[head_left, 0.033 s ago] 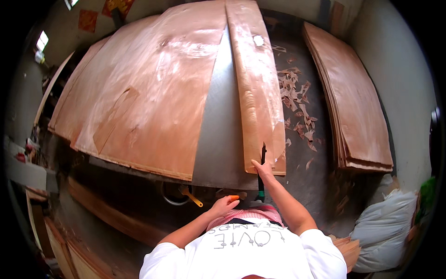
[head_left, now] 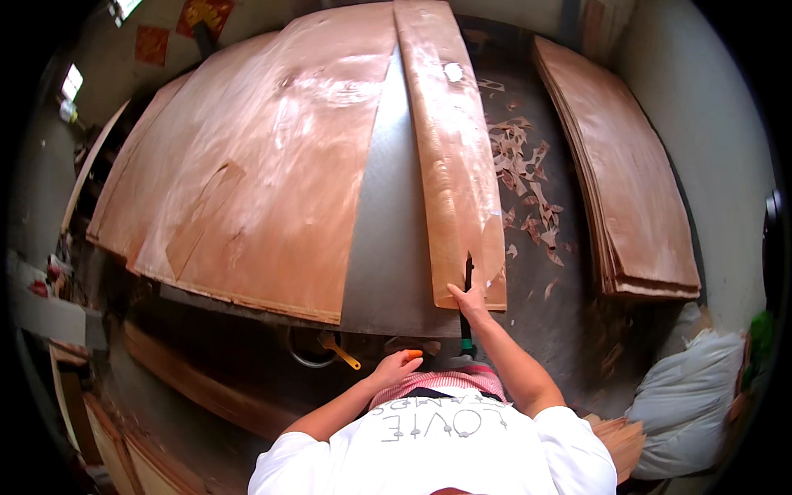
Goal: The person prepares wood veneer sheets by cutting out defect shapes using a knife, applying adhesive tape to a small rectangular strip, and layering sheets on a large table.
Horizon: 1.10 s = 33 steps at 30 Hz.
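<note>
My right hand [head_left: 471,303] is closed around a slim black tool [head_left: 469,272] with a green lower end. Its upper tip lies over a narrow strip of reddish wood veneer [head_left: 462,177], and my thumb rests at the strip's near edge. Close to my waist, my left hand [head_left: 398,368] is closed on a small thing with an orange end [head_left: 412,354]; the rest is hidden by my fingers. Left of the strip, a wedge of smooth grey tabletop [head_left: 386,206] shows beside a wide stack of veneer sheets [head_left: 272,165].
A yellow-handled scraper or brush [head_left: 340,351] and a metal ring [head_left: 301,351] sit below the table's near edge. Veneer scraps [head_left: 528,177] litter the dark floor at right. Beyond them stands another veneer stack [head_left: 623,165], with a bulging white sack [head_left: 689,404] nearer me.
</note>
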Each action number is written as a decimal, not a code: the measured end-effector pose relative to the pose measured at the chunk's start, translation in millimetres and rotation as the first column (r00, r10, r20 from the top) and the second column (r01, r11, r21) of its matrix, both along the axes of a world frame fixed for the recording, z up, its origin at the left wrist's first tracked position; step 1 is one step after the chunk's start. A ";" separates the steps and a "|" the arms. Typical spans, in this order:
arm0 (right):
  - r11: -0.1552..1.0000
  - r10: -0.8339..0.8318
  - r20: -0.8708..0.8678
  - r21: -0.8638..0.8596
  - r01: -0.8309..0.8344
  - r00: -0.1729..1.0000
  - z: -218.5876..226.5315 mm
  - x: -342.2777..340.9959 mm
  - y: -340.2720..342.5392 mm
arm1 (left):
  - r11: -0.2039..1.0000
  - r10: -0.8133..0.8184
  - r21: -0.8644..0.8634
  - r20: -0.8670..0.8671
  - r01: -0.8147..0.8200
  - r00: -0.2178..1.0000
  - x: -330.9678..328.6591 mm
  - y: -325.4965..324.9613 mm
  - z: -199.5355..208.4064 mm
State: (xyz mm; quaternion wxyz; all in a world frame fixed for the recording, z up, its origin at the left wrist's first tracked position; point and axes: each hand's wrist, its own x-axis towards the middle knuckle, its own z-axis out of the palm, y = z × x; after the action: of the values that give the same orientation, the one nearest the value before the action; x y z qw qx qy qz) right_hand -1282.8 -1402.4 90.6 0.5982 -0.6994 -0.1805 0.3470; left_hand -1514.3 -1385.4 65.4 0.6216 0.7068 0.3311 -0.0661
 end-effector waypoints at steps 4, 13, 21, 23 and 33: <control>0.998 0.022 -0.109 0.068 -0.015 0.994 -7.2 62.4 -40.4 | 0.997 -0.060 0.037 -0.062 0.062 0.996 21.5 -8.1 -12.2; 0.784 0.380 -0.665 0.601 0.157 0.643 13.6 228.3 -208.0 | 1.000 -0.002 0.030 0.066 0.000 0.998 194.2 -61.3 -40.2; 0.796 0.226 -0.710 0.529 0.294 0.667 27.1 380.6 -398.4 | 0.985 -0.170 0.004 0.020 0.170 0.985 367.6 -165.7 -58.4; 0.806 0.172 -0.704 0.503 0.312 0.689 28.9 408.8 -435.9 | 0.986 -0.162 0.033 -0.022 0.162 0.987 405.4 -180.9 -70.5; 0.814 0.016 -0.702 0.423 0.399 0.712 34.5 592.4 -517.9 | 0.918 0.162 0.386 -0.150 -0.093 0.975 602.4 -223.4 -197.1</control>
State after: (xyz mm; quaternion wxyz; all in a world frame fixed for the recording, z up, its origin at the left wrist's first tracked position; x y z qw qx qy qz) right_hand -690.5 -1920.3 125.1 0.8294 -0.3385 0.0360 0.4430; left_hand -911.9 -1608.8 -131.7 0.4450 0.7810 0.4376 -0.0236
